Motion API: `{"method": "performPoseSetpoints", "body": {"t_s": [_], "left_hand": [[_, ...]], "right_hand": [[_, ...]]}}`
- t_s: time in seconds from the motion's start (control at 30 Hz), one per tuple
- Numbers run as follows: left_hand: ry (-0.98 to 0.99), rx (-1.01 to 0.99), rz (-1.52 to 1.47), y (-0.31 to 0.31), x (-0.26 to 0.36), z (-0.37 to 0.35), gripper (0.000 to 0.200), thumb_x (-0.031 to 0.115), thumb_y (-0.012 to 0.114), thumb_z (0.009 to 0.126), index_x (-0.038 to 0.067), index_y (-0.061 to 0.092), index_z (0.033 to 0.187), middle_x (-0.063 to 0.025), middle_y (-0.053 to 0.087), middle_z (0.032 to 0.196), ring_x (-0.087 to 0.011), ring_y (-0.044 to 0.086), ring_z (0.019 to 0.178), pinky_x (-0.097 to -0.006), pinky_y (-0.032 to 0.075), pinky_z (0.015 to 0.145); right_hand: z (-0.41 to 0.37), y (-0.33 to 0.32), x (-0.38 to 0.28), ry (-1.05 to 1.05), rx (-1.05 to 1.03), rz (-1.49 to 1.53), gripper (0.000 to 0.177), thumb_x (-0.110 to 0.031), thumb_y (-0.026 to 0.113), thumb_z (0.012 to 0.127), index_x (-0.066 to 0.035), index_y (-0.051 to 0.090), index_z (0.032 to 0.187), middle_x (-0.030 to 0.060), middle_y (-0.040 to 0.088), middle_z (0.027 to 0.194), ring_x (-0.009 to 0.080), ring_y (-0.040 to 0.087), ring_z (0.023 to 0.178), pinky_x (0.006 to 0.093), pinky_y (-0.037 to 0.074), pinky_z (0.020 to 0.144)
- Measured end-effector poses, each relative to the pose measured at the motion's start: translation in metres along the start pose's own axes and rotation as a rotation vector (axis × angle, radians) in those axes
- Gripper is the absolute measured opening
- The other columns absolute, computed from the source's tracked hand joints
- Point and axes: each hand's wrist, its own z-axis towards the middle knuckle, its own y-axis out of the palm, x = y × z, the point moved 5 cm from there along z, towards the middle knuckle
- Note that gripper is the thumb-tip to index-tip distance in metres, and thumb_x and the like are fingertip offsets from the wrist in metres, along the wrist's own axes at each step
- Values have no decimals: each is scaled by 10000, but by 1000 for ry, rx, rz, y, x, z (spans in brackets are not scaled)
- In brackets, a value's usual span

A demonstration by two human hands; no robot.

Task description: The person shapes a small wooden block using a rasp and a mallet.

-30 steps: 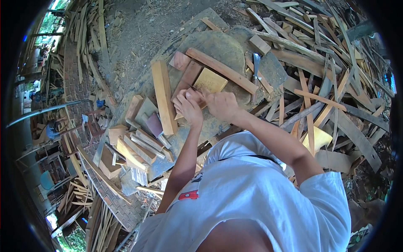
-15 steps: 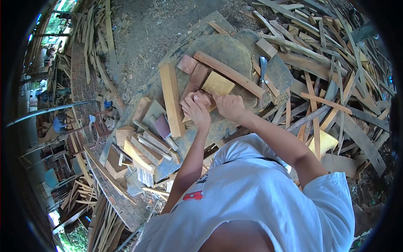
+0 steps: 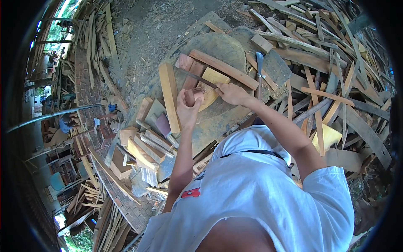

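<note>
My left hand [image 3: 187,110] is closed around a small reddish wood block [image 3: 192,97], held upright above the work surface. In my right hand [image 3: 233,93] is a long, thin, dark metal file [image 3: 194,76], its far end pointing up and to the left. The file is apart from the block. Beneath it lies a yellow wood block [image 3: 215,77], next to a flat reddish board [image 3: 194,75]. A long reddish wood bar [image 3: 224,69] lies behind them, and a thick pale wood bar [image 3: 169,97] is left of my left hand.
A chisel-like tool [image 3: 260,69] lies right of the bars on the worn wooden work surface [image 3: 222,44]. Several wood offcuts [image 3: 147,147] crowd the front left. Scrap wood [image 3: 323,71] is heaped on the right. A person [image 3: 66,123] is far off at the left.
The file and the small block have come apart. My left hand has turned and moved slightly left, showing the block's end; my right hand has risen slightly with the file.
</note>
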Motion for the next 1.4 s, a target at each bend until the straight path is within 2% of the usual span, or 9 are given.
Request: {"method": "performPoseSetpoints", "body": {"t_s": [0.33, 0.63, 0.73, 0.8, 0.9, 1.13, 1.23, 1.3, 1.4], "left_hand": [[-241, -365, -735, 5, 1, 7, 422, 137, 484, 904, -49, 451, 1281, -164, 527, 1232, -214, 518, 1149, -331, 410, 993], [-321, -407, -882, 7, 1, 8, 320, 138, 404, 898, 21, 516, 1174, -103, 547, 1184, -214, 544, 1098, -359, 454, 947], [-333, -432, -908, 5, 14, 2, 337, 165, 413, 889, 38, 511, 1186, -95, 543, 1190, -217, 535, 1111, -361, 443, 955], [-331, -432, -916, 2, 23, -5, 334, 174, 418, 886, 43, 513, 1178, -90, 543, 1179, -212, 535, 1103, -357, 435, 956], [-291, -437, -956, -3, 47, -9, 324, 184, 423, 876, 43, 514, 1152, -82, 543, 1146, -197, 537, 1072, -346, 424, 946], [-29, -438, -768, -25, 90, -12, 298, 200, 432, 838, 15, 522, 1054, -70, 544, 1009, -151, 533, 958, -300, 414, 863], [-2, -418, -665, -28, 102, -16, 299, 216, 427, 836, 11, 529, 1028, -66, 545, 969, -147, 531, 932, -292, 410, 850], [0, -413, -655, -27, 97, -15, 296, 218, 424, 837, 13, 533, 1019, -64, 546, 964, -147, 532, 923, -290, 411, 845], [-72, -386, -722, -25, 87, -18, 282, 219, 420, 839, 22, 538, 1004, -63, 547, 956, -146, 535, 909, -287, 414, 835]], "right_hand": [[-5, 2, -2, 0, 47, -87, 362, -324, 359, 946, -86, 511, 1172, 231, 645, 937, 407, 621, 886, 512, 484, 769], [0, 11, 8, 2, 92, -22, 366, -332, 362, 950, -70, 507, 1159, 233, 642, 925, 430, 609, 882, 541, 469, 763], [8, 5, 8, -251, 271, 226, 431, -415, 411, 945, -33, 522, 1110, 177, 639, 774, 336, 635, 663, 450, 490, 589], [-20, -20, -28, 33, -207, 876, 459, -494, 471, 929, -46, 509, 1020, 39, 525, 662, 125, 484, 441, 264, 363, 398], [-42, -45, -63, -65, -215, 942, 439, -508, 571, 880, -87, 503, 984, -46, 411, 625, 5, 325, 415, 178, 209, 362], [-62, -64, -88, -92, -308, 1080, 434, -447, 669, 832, -83, 510, 1009, -64, 407, 584, 15, 341, 406, 189, 212, 366], [-63, -64, -91, -62, -314, 1037, 554, -458, 686, 812, -58, 515, 1155, -64, 422, 577, 29, 358, 412, 203, 228, 383], [-64, -66, -98, -133, -289, 990, 363, -403, 653, 859, -111, 521, 1029, -76, 383, 544, 14, 314, 387, 185, 207, 360], [-61, -59, -91, -23, -380, 1118, 329, -391, 635, 875, -123, 529, 1032, -69, 395, 550, 14, 317, 379, 182, 210, 352]]}}
